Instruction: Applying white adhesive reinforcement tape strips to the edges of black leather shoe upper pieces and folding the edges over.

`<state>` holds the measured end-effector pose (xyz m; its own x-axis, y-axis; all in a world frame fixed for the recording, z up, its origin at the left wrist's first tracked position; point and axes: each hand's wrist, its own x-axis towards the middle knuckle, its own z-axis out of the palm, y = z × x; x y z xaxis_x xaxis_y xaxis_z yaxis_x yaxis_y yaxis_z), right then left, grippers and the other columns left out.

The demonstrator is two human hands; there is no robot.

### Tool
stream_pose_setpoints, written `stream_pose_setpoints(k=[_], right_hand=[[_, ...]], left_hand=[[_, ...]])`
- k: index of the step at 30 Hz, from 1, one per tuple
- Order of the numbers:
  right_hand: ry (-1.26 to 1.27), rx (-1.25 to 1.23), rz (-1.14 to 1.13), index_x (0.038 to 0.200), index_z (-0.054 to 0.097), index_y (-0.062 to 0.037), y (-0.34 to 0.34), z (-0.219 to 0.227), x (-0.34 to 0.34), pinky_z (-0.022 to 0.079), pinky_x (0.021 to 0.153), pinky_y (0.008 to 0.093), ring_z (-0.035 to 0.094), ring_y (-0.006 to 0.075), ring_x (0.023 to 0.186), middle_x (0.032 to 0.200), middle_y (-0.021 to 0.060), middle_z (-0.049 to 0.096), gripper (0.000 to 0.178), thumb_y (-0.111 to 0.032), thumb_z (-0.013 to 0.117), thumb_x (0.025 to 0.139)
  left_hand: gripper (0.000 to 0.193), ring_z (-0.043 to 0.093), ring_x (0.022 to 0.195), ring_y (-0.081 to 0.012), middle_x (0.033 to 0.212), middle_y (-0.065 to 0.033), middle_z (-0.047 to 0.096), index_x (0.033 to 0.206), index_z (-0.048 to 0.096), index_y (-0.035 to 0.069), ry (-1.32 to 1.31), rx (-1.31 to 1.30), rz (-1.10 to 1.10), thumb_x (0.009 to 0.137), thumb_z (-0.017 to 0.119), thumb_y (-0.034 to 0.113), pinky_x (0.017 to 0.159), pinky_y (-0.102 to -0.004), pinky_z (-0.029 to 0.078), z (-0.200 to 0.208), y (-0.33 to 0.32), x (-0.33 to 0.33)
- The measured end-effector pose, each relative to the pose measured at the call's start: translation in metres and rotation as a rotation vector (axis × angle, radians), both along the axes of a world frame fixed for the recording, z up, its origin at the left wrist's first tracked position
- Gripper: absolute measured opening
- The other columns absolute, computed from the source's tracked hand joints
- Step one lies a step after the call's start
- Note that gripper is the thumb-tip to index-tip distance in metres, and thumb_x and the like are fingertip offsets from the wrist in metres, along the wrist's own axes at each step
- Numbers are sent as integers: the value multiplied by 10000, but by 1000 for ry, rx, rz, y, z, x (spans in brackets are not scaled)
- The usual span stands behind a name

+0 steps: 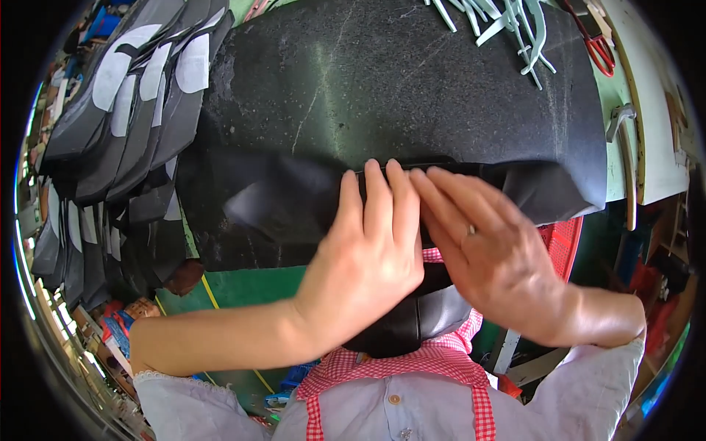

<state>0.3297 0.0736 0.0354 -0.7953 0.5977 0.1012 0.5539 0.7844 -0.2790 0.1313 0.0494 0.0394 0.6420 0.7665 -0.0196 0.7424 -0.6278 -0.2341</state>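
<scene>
A long strip of black, leather-like material (287, 198) lies across the near part of a dark work mat (441, 95), with its right end (548, 189) reaching the mat's edge. My left hand (379, 235) rests on its middle, fingers stretched forward and slightly apart. Beside it, my right hand (489, 253) leans in from the right with fingers extended, fingertips nearly meeting the left ones along the strip's far edge. Both thumbs are hidden, and part of the strip is covered by my hands. Another black, shiny piece (412, 316) hangs below my hands, over a red checked apron (397, 371).
Stacked black pieces with pale grey patches (136, 110) crowd the left side. Pale green strips (518, 33) lie at the far right, near red-handled scissors (601, 55). A hammer (625, 147) is at the right edge. A red plastic basket (562, 246) stands below the mat.
</scene>
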Motion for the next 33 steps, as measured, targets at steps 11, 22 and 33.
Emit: stream_pose_setpoints(k=[11, 22, 33], right_hand=[[243, -290, -96, 1325, 574, 63, 21, -11, -40, 537, 911, 443, 617, 380, 1022, 1154, 188, 578, 746, -202, 908, 713], [464, -658, -32, 1372, 654, 44, 44, -26, -47, 516, 963, 429, 632, 384, 1030, 1138, 199, 612, 494, 110, 587, 887], [-12, 88, 59, 1297, 655, 77, 8, -19, -78, 510, 1071, 412, 608, 323, 1240, 1360, 195, 603, 539, -62, 656, 776]], left_hand=[[666, 670, 1214, -332, 1301, -107, 731, 1366, 711, 106, -414, -215, 222, 707, 704, 9, 1176, -532, 379, 19, 21, -87], [418, 681, 919, -184, 1020, -75, 721, 1121, 818, 98, -769, -544, 212, 734, 780, -54, 809, -307, 538, -19, 61, -141], [402, 623, 1206, -309, 1216, -52, 665, 1075, 866, 236, -449, -115, -386, 717, 728, 114, 970, -430, 568, -27, 89, -183]])
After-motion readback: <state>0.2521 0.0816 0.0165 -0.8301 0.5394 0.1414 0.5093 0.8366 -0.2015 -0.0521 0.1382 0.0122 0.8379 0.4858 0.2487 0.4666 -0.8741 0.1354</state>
